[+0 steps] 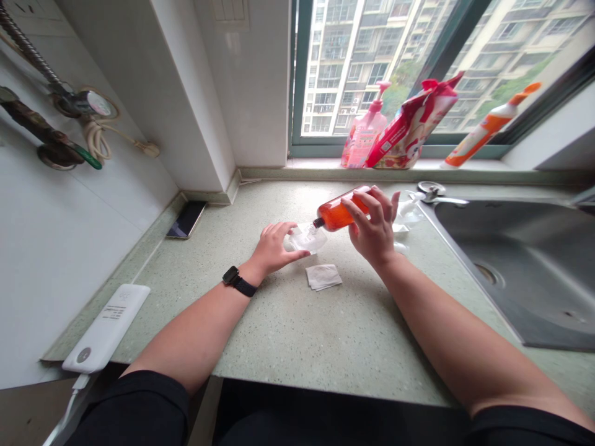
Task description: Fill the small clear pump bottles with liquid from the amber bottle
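Observation:
My right hand (374,226) grips an orange-red bottle (341,212), which lies nearly on its side. Its dark neck points down and left over a clear plastic container (304,238). Around the left side of that container, my left hand (277,249) is closed, thumb at the near side and fingers at the far side. The container's exact shape is hard to make out. Just in front of it, a folded white tissue (324,277) lies on the countertop (288,328). Clear and white plastic items (409,214), partly hidden, stand behind my right hand.
A steel sink (520,266) with a tap (437,195) is on the right. A phone (186,220) and a white power bank (108,325) with a cable lie left. On the windowsill stand a pink pump bottle (365,139), a red bag (411,130) and an orange-white bottle (486,133).

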Motion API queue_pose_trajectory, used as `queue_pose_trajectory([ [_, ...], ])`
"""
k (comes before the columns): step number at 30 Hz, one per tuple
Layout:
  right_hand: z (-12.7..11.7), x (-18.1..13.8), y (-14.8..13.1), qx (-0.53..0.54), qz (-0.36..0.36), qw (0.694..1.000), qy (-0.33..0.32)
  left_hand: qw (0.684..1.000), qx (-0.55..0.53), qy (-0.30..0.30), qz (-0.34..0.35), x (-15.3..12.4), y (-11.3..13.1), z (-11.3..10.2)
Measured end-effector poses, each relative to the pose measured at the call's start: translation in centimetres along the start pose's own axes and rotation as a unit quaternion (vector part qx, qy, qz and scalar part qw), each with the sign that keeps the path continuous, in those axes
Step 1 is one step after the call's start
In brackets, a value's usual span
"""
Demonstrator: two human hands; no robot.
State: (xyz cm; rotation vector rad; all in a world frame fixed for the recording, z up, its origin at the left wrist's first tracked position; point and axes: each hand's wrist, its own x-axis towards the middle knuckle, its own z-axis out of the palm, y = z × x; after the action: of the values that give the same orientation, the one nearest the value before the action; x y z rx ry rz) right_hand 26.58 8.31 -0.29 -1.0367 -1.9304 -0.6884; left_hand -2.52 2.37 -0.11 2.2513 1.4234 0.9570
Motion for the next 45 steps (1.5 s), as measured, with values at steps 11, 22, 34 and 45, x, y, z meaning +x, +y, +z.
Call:
queue_pose_trajectory([
  [11, -0.13, 0.22, -0.14, 0.006, -0.013, 1.0, 0.017, 1.0, -0.002, -0.002, -0.005, 0.03, 0.02, -0.03],
  [22, -0.14, 0.05, -0.09, 0.007, 0.02, 0.999, -0.027, 1.0, 0.0, -0.004, 0.002, -0.08, -0.06, -0.06],
  [34, -0.2, 0.13, -0.15, 0.01, 0.008, 1.0, 0.0, 1.0, 0.003, -0.005, -0.001, -0.09, -0.09, -0.02],
  [45, -0.39, 0.18, -0.14, 0.009, 0.019, 1.0, -0.022, 1.0, 0.002, -0.005, -0.002, -0.12, -0.03, -0.08],
])
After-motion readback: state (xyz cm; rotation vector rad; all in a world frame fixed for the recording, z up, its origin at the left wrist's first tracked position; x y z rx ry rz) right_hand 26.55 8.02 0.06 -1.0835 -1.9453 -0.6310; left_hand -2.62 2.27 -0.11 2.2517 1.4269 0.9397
